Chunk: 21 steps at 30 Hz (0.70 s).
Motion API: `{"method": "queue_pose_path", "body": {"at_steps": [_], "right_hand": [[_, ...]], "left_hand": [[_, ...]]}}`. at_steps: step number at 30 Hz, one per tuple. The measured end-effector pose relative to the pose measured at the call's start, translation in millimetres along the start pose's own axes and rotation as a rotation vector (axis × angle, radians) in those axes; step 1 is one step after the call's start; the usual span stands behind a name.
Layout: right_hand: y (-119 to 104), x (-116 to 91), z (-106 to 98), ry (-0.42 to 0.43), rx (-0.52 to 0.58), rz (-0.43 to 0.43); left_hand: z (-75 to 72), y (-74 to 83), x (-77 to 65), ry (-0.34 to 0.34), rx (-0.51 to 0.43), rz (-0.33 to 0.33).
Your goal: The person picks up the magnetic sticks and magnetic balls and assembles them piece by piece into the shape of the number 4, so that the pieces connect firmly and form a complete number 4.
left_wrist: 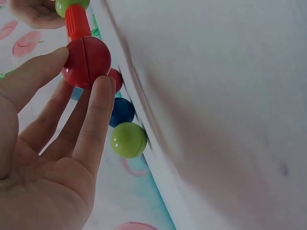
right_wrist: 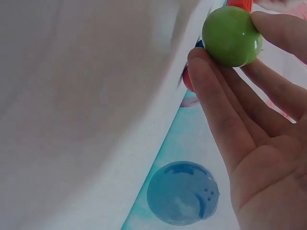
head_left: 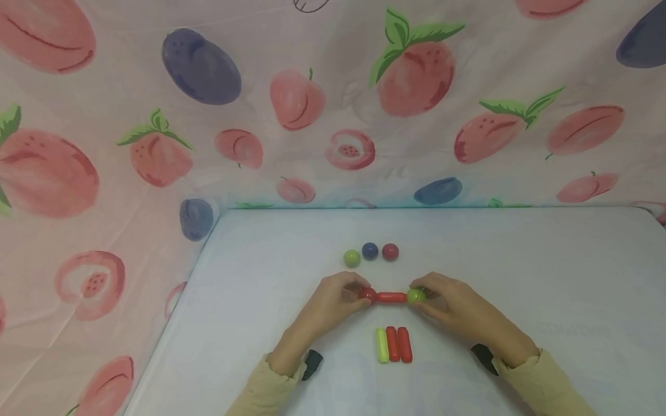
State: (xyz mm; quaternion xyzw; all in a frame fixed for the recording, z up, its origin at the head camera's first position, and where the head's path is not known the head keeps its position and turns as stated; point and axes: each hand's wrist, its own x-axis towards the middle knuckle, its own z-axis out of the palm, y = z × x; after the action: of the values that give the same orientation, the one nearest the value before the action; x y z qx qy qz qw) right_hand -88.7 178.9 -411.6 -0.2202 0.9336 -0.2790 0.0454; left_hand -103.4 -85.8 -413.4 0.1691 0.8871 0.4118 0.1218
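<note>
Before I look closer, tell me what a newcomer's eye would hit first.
Probably the red stick between a red ball in the left hand and a green ball in the right hand, in the head view's lower half. Next, the big fruit prints on the cloth behind, then three loose balls beyond and three sticks on the near side.

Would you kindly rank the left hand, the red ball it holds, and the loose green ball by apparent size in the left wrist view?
1. Left hand
2. Held red ball
3. Loose green ball
Nearness may exaggerate these differences.
</note>
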Motion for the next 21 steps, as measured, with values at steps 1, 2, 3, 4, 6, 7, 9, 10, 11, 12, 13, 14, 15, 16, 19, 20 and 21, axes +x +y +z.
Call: {"method": "queue_pose_path", "body": {"at_steps": [1, 2, 3, 4, 6, 7, 9, 10, 11, 12, 13, 14, 15, 16, 19, 20, 21], "right_hand": [[-0.1, 0.0, 0.0, -0.006, 0.0, 0.003], [0.1, -0.1, -0.1, -0.01, 0.001, 0.002], [0.1, -0.1, -0.1, -0.012, 0.001, 0.003], [0.2, -0.1, -0.1, -0.015, 0.001, 0.005], [0.7, -0.4, 0.0, -0.016, -0.001, 0.007], [1.0, -0.5, 0.3, -0.016, -0.001, 0.004], [1.3, -0.7, 0.8, -0.016, -0.002, 0.0], [1.5, -0.8, 1.1, -0.015, 0.0, -0.003], [1.7, -0.9, 1.4, -0.015, -0.001, -0.003], [1.8, -1.0, 1.8, -0.016, -0.002, -0.002], [1.7, -1.0, 2.0, -0.017, -0.002, 0.0], [1.6, -1.0, 2.2, -0.019, -0.004, 0.0], [1.6, -1.0, 2.5, -0.021, -0.005, 0.002], [1.7, -0.9, 2.7, -0.024, -0.005, 0.006], [1.8, -0.6, 2.9, -0.028, -0.004, 0.001], [1.9, -0.6, 2.9, -0.026, -0.003, -0.004], [2.0, -0.5, 3.0, -0.025, -0.002, -0.003]], "left_hand": [[0.3, -0.4, 0.2, -0.002, 0.004, -0.003], [0.6, -0.8, 0.3, -0.005, 0.007, -0.006], [0.9, -1.1, 0.5, -0.007, 0.01, -0.006], [1.1, -1.2, 0.6, -0.01, 0.01, -0.007], [1.6, -1.4, 0.9, -0.015, 0.011, -0.009], [1.8, -1.5, 0.9, -0.018, 0.011, -0.01], [2.2, -1.6, 0.9, -0.025, 0.009, -0.015], [2.4, -1.7, 0.9, -0.028, 0.007, -0.018], [2.6, -1.7, 0.9, -0.031, 0.007, -0.021], [2.7, -1.8, 0.9, -0.033, 0.007, -0.022], [2.9, -1.9, 0.9, -0.035, 0.007, -0.024], [3.1, -2.1, 0.8, -0.036, 0.007, -0.026], [3.2, -2.2, 0.8, -0.037, 0.007, -0.027], [3.4, -2.2, 0.8, -0.036, 0.007, -0.028], [3.9, -2.6, 0.6, -0.035, 0.005, -0.032], [4.1, -2.8, 0.6, -0.034, 0.004, -0.033], [4.2, -2.9, 0.6, -0.033, 0.003, -0.033]]}}
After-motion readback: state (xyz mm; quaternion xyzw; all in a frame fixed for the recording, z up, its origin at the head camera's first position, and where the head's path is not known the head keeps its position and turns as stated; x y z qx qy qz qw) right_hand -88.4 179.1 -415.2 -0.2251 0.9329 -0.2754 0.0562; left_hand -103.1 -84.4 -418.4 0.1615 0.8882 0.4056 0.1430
